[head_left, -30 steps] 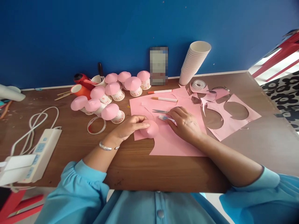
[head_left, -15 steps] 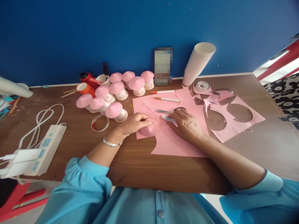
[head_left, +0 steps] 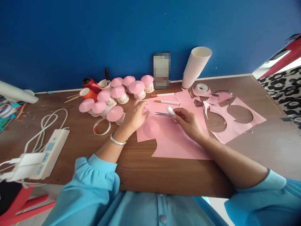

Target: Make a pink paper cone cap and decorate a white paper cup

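My right hand [head_left: 187,121] holds a small white glue tube [head_left: 171,111] upright between thumb and fingers, over the scissors [head_left: 162,114]. My left hand [head_left: 135,115] is above the left edge of the large pink sheet [head_left: 181,141]; its thumb and fingers come together near a small cut in the paper, and whether something is between them I cannot make out. A pink paper cone [head_left: 150,129] lies on the sheet just below that hand, not held. Two markers [head_left: 167,102] lie above the scissors.
Several cups with pink cone tops [head_left: 115,113] stand at the back left, beside a tape ring [head_left: 102,126]. A power strip [head_left: 53,153] is at the left. Stacked white cups [head_left: 197,67], a phone [head_left: 161,70] and pink scraps [head_left: 240,116] are behind and right.
My left hand has let go of the cone and moved up and left. My right hand has lifted the glue tube off the sheet and turned it upright.
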A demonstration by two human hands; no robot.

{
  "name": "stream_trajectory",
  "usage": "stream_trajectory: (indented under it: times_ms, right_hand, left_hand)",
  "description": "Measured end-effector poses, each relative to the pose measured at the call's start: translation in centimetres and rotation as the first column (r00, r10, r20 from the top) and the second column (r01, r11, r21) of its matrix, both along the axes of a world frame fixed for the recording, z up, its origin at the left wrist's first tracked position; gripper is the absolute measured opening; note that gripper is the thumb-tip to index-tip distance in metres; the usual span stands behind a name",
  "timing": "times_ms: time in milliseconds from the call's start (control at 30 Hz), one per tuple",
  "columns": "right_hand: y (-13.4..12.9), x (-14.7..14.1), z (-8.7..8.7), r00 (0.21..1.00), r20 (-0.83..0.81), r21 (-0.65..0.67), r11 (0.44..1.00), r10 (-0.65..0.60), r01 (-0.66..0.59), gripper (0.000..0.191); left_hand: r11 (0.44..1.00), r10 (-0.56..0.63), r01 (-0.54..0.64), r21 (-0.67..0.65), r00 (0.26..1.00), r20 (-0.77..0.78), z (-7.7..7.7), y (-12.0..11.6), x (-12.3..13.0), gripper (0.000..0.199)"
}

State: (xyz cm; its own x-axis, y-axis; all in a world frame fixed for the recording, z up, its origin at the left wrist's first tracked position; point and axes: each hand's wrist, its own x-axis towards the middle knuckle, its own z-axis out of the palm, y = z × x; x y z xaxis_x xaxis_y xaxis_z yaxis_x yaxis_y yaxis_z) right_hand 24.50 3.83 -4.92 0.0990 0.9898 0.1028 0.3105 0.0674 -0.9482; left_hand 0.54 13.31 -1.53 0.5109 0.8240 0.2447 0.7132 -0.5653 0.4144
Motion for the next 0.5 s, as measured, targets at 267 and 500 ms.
stream_trajectory:
  times_ms: [267, 500]
  right_hand:
    - [-0.1, -0.3, 0.5, 0.989, -0.143, 0.022, 0.999, 0.042, -0.039, 0.038]
    - [0.0, -0.5, 0.7, 0.997, 0.054, 0.18, 0.981, 0.06, -0.069, 0.03]
  left_hand:
    - [0.999, -0.007, 0.013, 0.046, 0.993, -0.121, -0.7, 2.4, 0.9, 0.013]
    - [0.909, -0.073, 0.241, -0.34, 0.896, 0.439, 1.0, -0.6, 1.5, 0.024]
